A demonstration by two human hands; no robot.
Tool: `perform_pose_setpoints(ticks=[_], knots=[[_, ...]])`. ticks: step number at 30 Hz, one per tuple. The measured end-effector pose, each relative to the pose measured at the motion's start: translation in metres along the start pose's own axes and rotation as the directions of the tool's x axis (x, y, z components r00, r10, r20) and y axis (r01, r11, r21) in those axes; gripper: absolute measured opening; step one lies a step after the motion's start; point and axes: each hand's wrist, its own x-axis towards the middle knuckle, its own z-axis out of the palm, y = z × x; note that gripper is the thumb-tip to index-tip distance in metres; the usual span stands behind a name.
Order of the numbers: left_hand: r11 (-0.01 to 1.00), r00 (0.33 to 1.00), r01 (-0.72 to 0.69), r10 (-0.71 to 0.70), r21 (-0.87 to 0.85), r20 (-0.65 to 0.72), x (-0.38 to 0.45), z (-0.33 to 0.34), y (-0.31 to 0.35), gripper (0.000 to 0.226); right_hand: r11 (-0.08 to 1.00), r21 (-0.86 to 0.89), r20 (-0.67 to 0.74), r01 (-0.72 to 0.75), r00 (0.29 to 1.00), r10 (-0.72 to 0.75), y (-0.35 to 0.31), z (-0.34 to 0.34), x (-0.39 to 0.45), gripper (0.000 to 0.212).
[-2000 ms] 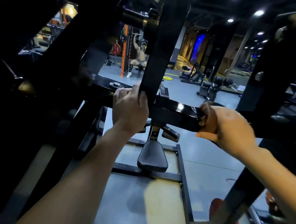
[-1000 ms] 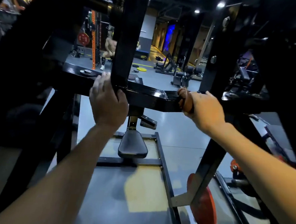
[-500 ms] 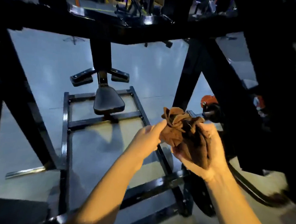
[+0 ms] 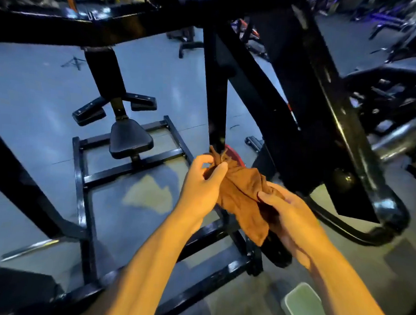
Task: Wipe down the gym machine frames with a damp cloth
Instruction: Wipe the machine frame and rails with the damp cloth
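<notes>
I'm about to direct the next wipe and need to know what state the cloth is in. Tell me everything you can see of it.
The cloth is orange-brown, soft-looking fabric, crumpled and bunched, not spread flat. It hangs in the air between both hands, off the black frame. The left hand pinches its gathered upper end; the right hand holds it from below, and a loose corner droops beneath. Whether it is damp cannot be told.

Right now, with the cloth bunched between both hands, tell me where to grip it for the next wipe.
Probably grip the brown cloth at its broad middle, coming from the right, where the right hand already holds it from beneath. The top end is twisted into a narrow bunch pinched by the left hand, while the lower corner hangs loose, so the middle offers the fullest pad for the black frame.
</notes>
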Motion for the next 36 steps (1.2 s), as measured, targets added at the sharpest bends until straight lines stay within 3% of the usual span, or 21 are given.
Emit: perform_pose_setpoints(ticks=[3, 5, 8, 10, 14, 16, 18, 20, 23, 25, 27, 29, 32, 35, 36], knots=[[0.995, 0.996, 0.074, -0.071, -0.062, 0.059, -0.014, 0.020, -0.014, 0.033, 0.999, 0.025, -0.103, -0.025, 0.994, 0.027, 0.018, -0.023, -0.008, 0.033], [0.991, 0.992, 0.109, -0.103, -0.083, 0.078, -0.020, 0.031, -0.029, 0.031, 0.983, 0.171, -0.146, -0.069, 0.985, 0.095, 0.030, -0.039, -0.014, 0.043], [0.991, 0.990, 0.110, -0.102, -0.075, 0.102, -0.032, 0.042, -0.050, 0.022, 0.929, 0.346, -0.140, -0.132, 0.972, 0.190, 0.043, -0.057, -0.027, 0.052], [0.992, 0.989, 0.115, -0.109, -0.048, 0.101, -0.040, 0.048, -0.061, 0.021, 0.911, 0.375, -0.099, -0.170, 0.970, 0.221, 0.049, -0.066, -0.034, 0.051], [0.951, 0.985, 0.138, -0.161, 0.278, 0.061, -0.061, 0.068, -0.079, 0.025, 0.970, 0.178, -0.154, -0.167, 0.969, 0.195, 0.056, -0.078, -0.043, 0.049], [0.954, 0.965, 0.179, -0.218, 0.239, 0.148, -0.072, 0.082, -0.083, 0.026, 0.991, -0.040, -0.136, -0.131, 0.983, 0.125, 0.058, -0.080, -0.049, 0.066], [0.954, 0.915, 0.279, -0.298, 0.105, 0.273, -0.082, 0.098, -0.082, 0.027, 0.985, -0.135, -0.065, -0.108, 0.993, 0.100, 0.062, -0.079, -0.054, 0.060], [0.959, 0.940, 0.273, -0.282, 0.072, 0.191, -0.081, 0.113, -0.095, 0.027, 0.987, 0.050, -0.028, -0.150, 0.988, 0.151, 0.069, -0.077, -0.056, 0.043], [0.959, 0.953, 0.285, -0.282, 0.007, -0.111, -0.073, 0.119, -0.115, 0.031, 0.894, 0.411, -0.089, -0.178, 0.968, 0.233, 0.085, -0.092, -0.046, 0.051], [0.921, 0.911, 0.340, -0.373, -0.188, -0.177, -0.067, 0.111, -0.128, 0.027, 0.807, 0.570, -0.143, -0.154, 0.949, 0.282, 0.089, -0.111, -0.042, 0.057], [0.804, 0.871, 0.389, -0.480, -0.450, -0.106, -0.066, 0.099, -0.134, 0.029, 0.700, 0.701, -0.140, -0.134, 0.937, 0.320, 0.087, -0.128, -0.041, 0.060], [0.700, 0.841, 0.427, -0.540, -0.573, -0.033, -0.069, 0.092, -0.133, 0.030, 0.633, 0.762, -0.077, -0.138, 0.951, 0.301, 0.088, -0.137, -0.042, 0.061], [0.648, 0.775, 0.532, -0.632, -0.546, 0.006, -0.074, 0.090, -0.145, 0.033, 0.625, 0.776, -0.072, -0.084, 0.973, 0.220, 0.092, -0.146, -0.042, 0.062], [0.576, 0.619, 0.753, -0.785, -0.317, 0.043, -0.085, 0.090, -0.145, 0.033, 0.651, 0.753, -0.030, -0.095, 0.984, 0.178, 0.093, -0.154, -0.043, 0.060], [0.549, 0.575, 0.800, -0.817, -0.243, 0.046, -0.089, 0.090, -0.144, 0.048, 0.675, 0.726, 0.019, -0.135, 0.984, 0.176, 0.092, -0.157, -0.044, 0.058]])
